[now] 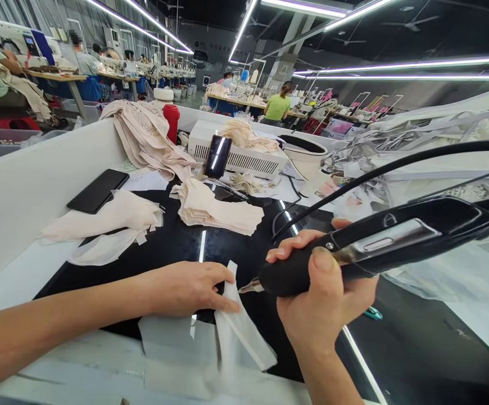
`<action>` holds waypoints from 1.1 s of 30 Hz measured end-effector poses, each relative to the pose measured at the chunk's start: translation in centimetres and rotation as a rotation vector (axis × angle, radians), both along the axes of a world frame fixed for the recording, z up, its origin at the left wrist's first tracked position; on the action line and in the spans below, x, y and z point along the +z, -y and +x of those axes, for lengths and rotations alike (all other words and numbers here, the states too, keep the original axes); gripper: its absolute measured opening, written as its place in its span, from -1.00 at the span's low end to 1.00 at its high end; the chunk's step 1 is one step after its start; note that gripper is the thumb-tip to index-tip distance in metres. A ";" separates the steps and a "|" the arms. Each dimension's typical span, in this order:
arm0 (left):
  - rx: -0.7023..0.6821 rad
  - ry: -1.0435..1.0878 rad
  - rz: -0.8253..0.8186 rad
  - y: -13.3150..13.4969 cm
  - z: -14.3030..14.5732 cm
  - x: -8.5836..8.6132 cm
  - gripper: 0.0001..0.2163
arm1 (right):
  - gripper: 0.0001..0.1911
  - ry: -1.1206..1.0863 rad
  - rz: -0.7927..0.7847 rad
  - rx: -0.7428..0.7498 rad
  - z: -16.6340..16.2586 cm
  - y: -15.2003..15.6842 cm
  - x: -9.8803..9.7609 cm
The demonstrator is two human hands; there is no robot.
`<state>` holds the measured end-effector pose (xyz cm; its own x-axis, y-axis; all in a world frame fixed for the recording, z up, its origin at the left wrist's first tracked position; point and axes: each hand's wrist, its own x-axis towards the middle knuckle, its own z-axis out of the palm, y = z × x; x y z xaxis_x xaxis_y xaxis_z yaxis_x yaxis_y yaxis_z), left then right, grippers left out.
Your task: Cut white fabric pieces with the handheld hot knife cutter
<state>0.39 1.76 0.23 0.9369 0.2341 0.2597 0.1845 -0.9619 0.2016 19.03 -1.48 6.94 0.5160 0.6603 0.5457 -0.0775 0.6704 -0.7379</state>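
On the black tabletop (164, 247), the left hand (189, 289) touches a white strip (248, 332), thumb and forefinger apart; the right hand (326, 309) has fingers clamped on a black tool (375, 243).

Black tool (379, 242) in right hand (326, 304)

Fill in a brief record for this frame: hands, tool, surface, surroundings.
left hand: fingertips on a white strip
right hand: gripping a black handheld tool
tool tip: close to the strip's edge; contact unclear
surface: glossy black panel
beyond: cream fabric stack, upright phone, white vented box
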 end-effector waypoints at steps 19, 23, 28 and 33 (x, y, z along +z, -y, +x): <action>0.097 -0.003 -0.137 -0.2 -0.6 1.2 -0.61 | -0.66 0.193 -0.025 -0.034 3.9 0.8 0.3; 0.101 0.026 -0.071 0.4 0.5 1.7 -0.73 | -0.58 0.371 -0.115 -0.016 6.9 2.0 -0.3; 0.085 0.037 -0.026 1.6 2.2 1.4 -0.86 | -0.28 0.916 -0.371 0.016 13.0 3.3 -2.4; 0.117 0.005 0.023 1.9 2.9 0.0 -0.94 | -0.33 1.241 -0.501 -0.122 19.4 3.8 -4.7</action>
<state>3.34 -0.17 0.19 0.9022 0.3356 0.2710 0.2947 -0.9383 0.1808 38.46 -5.30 2.21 -0.0705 0.9107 0.4069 0.8568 0.2642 -0.4428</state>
